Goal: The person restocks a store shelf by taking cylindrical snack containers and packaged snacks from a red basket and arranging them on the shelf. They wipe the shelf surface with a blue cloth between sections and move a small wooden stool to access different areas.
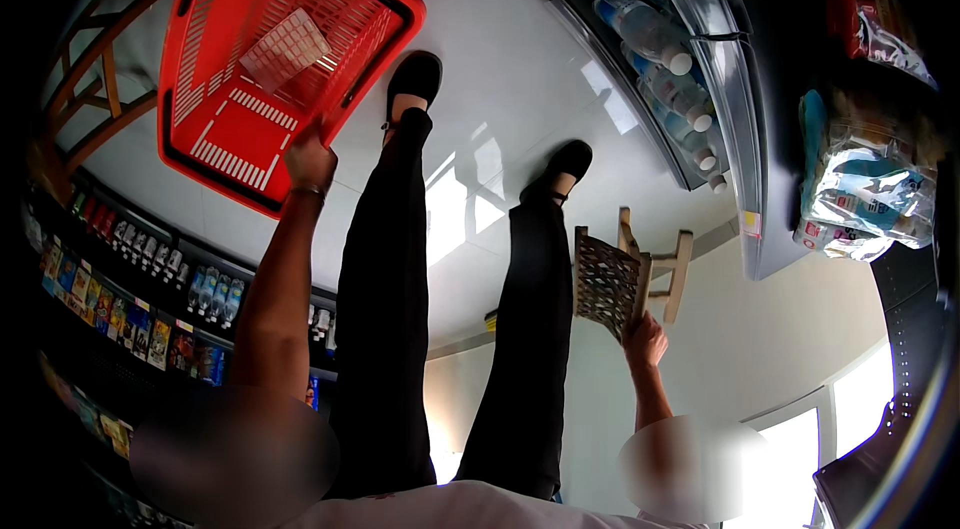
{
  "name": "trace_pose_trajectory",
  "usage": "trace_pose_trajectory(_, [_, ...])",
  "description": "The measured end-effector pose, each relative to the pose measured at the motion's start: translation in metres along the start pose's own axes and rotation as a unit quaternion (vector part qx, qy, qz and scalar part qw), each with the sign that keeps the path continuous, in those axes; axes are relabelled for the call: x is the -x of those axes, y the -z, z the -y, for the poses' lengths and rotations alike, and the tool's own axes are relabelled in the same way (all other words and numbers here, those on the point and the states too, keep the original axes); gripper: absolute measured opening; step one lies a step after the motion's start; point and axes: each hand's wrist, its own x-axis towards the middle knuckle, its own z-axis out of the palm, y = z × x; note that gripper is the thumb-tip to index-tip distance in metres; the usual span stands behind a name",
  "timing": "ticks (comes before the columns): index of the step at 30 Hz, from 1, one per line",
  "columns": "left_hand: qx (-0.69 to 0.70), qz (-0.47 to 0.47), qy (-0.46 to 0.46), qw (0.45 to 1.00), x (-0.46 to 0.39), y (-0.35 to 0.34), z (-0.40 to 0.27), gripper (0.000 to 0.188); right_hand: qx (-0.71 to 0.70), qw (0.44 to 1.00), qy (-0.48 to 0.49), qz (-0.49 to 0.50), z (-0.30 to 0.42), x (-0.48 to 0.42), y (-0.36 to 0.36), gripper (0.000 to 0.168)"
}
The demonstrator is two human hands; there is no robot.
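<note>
My left hand grips the rim of a red plastic shopping basket, which is tilted so that its inside faces me. Inside the basket lies a pale, flat item with a grid of small blocks; what it is, I cannot tell. On the other side of my legs, my right hand is closed on the edge of a small wooden stool with a woven seat. The stool is turned on its side, its legs pointing to the right.
Shelves with bottles and packets line the left, near a wooden chair. Clear plastic bottles stand on a low shelf at the upper right. Wrapped packages sit on a higher shelf. My black shoes are on the glossy floor.
</note>
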Motion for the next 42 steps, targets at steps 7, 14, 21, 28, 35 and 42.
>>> trace_pose_trajectory(7, [-0.019,-0.027,-0.020,0.999,0.001,-0.002,-0.005,0.040,-0.071,0.970,0.218,-0.079,0.032,-0.050,0.059,0.026])
trace_pose_trajectory(14, [-0.036,-0.014,-0.009,0.999,0.011,-0.014,-0.017,0.050,-0.086,0.936,0.335,-0.069,0.099,-0.087,0.096,0.023])
trace_pose_trajectory(21, [-0.027,-0.001,-0.021,0.999,0.001,-0.002,0.005,0.054,-0.105,0.883,0.456,-0.024,0.181,-0.126,0.088,0.027])
trace_pose_trajectory(28, [-0.044,0.018,-0.018,0.999,-0.006,0.007,0.017,0.052,-0.057,0.866,0.484,0.113,0.231,-0.150,-0.009,0.023])
trace_pose_trajectory(35, [-0.005,-0.019,-0.084,0.996,-0.004,0.008,0.024,0.046,-0.039,0.861,0.482,0.156,0.255,-0.171,-0.105,0.025])
trace_pose_trajectory(42, [-0.039,0.015,-0.062,0.997,-0.001,0.008,0.030,0.044,-0.137,0.864,0.475,0.092,0.274,-0.163,-0.110,0.065])
